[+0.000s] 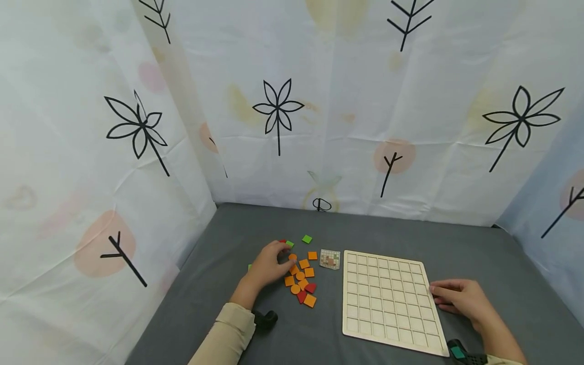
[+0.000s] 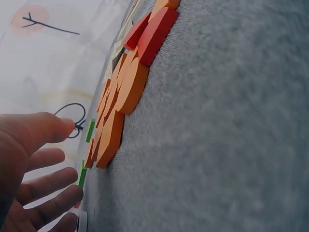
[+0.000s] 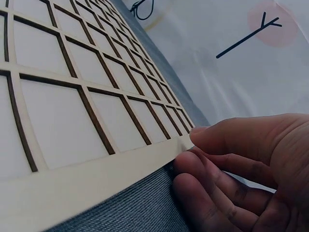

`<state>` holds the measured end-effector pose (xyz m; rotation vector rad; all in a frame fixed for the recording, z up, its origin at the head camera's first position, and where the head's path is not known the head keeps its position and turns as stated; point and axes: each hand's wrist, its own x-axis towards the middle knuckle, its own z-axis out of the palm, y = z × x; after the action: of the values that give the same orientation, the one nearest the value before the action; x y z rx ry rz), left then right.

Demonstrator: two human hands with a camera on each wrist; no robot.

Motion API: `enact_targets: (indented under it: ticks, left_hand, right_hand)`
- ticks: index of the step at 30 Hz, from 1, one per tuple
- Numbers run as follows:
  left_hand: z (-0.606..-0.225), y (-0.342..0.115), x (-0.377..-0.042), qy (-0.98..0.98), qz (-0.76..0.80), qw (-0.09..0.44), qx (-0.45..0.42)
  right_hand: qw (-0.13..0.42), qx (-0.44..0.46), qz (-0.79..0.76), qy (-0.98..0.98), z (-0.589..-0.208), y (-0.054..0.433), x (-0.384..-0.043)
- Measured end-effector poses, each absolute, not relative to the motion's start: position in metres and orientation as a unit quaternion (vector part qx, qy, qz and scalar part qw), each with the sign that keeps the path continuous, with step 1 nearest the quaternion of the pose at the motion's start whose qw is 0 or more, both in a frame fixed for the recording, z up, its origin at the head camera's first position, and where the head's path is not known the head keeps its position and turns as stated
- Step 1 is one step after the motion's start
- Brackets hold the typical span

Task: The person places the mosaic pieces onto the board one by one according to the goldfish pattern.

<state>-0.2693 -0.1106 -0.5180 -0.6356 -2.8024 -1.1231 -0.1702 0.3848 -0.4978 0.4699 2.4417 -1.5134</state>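
My left hand (image 1: 268, 264) hovers at the left side of a loose group of tiles, its thumb and fingers spread apart. In the left wrist view nothing lies between those fingers. Orange square tiles (image 1: 309, 301), orange round tiles (image 1: 295, 289) and red wedge-shaped tiles (image 2: 158, 35) make up the group. A green tile (image 1: 289, 244) sits by the left fingertips, partly covered. To the right lies a pale wooden grid board (image 1: 345, 294) with square cells. My right hand (image 1: 463, 300) pinches its right edge, thumb at the rim and curled fingers below it.
A small card (image 1: 330, 259) with a printed grid lies between tiles and board. Another green tile (image 1: 307, 239) sits farther back. The grey table (image 1: 274, 223) is bordered by white patterned curtains (image 1: 342, 167) behind and at both sides.
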Motion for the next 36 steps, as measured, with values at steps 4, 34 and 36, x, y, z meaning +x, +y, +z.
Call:
enact_targets:
  ticks: [4, 34, 36]
  left_hand:
    - [-0.520, -0.108, -0.271, -0.907, -0.370, 0.024, -0.201]
    - [-0.531, -0.101, -0.274, -0.916, -0.363, 0.041, -0.167]
    - [-0.531, -0.101, -0.274, -0.913, -0.370, 0.038, -0.165]
  right_hand:
    - [0.119, 0.162, -0.520, 0.830, -0.499, 0.387, -0.170]
    - [0.117, 0.166, -0.517, 0.831, -0.503, 0.388, -0.173]
    - [0.117, 0.167, -0.518, 0.830, -0.503, 0.388, -0.173]
